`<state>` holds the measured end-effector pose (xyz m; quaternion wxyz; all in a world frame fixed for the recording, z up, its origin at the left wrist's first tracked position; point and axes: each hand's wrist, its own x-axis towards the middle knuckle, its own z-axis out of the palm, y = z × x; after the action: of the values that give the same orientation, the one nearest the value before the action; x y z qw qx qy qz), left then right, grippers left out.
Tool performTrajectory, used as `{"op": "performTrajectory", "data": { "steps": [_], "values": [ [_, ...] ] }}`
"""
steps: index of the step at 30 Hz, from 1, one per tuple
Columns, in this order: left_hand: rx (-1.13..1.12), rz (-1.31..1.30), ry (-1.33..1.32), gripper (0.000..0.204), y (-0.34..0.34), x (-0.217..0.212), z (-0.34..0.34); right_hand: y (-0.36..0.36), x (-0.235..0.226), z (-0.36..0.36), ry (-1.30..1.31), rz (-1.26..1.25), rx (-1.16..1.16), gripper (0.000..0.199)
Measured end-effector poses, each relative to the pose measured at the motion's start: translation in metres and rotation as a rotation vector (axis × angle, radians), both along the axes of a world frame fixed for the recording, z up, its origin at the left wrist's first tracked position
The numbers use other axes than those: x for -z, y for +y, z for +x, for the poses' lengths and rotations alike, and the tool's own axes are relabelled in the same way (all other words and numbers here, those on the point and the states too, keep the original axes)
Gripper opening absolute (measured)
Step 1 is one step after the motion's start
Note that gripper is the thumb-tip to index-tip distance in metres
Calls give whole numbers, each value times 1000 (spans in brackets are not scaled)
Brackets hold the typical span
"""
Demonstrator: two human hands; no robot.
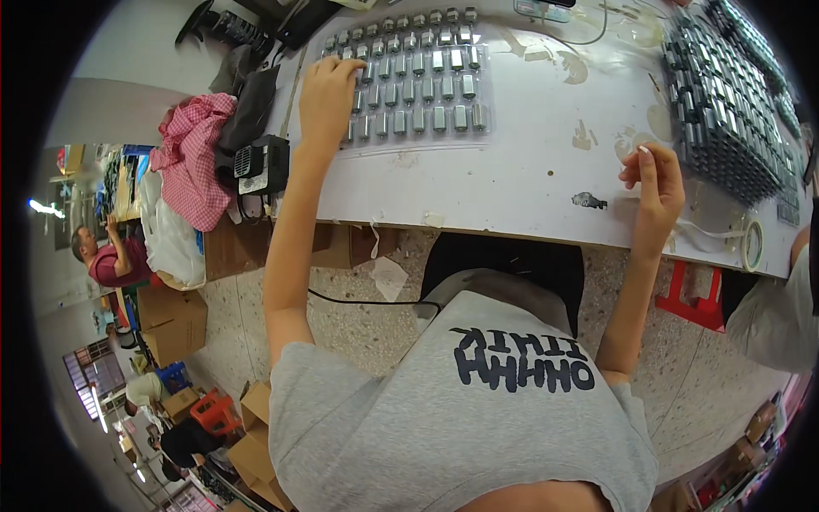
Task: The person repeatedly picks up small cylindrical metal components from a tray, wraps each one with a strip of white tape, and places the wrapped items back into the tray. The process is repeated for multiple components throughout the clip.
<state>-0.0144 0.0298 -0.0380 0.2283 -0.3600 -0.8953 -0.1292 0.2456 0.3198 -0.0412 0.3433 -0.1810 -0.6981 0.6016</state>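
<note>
A clear plastic tray [414, 143] holds rows of small silver metal cylinders, probably little motors [400, 122], at the far middle of the table. My left hand [327, 98] reaches over the tray's left side, its fingers bent together and their tips down among the cylinders. Whether it grips one of them is hidden. Off to the right, my right hand [657, 192] is raised over the table's near edge, thumb and fingers drawn in. A tiny white spot shows at its fingertips, too small to name.
A tall stack of filled trays [725, 111] stands at the right, with a tape roll [752, 246] near the edge. Left of my arm are a black boxy device [263, 165] and pink checked cloth [194, 158]. A red stool [693, 299] and another person's sleeve [775, 316] are at right.
</note>
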Motion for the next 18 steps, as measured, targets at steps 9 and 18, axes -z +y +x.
{"op": "performTrajectory", "data": {
  "steps": [9,18],
  "values": [
    [143,-128,-166,29,-14,-19,-41,-2,-1,1,9,-73,50,10],
    [114,-134,-341,19,-4,-12,-42,-2,1,-3,-26,-100,61,9]
  ]
}}
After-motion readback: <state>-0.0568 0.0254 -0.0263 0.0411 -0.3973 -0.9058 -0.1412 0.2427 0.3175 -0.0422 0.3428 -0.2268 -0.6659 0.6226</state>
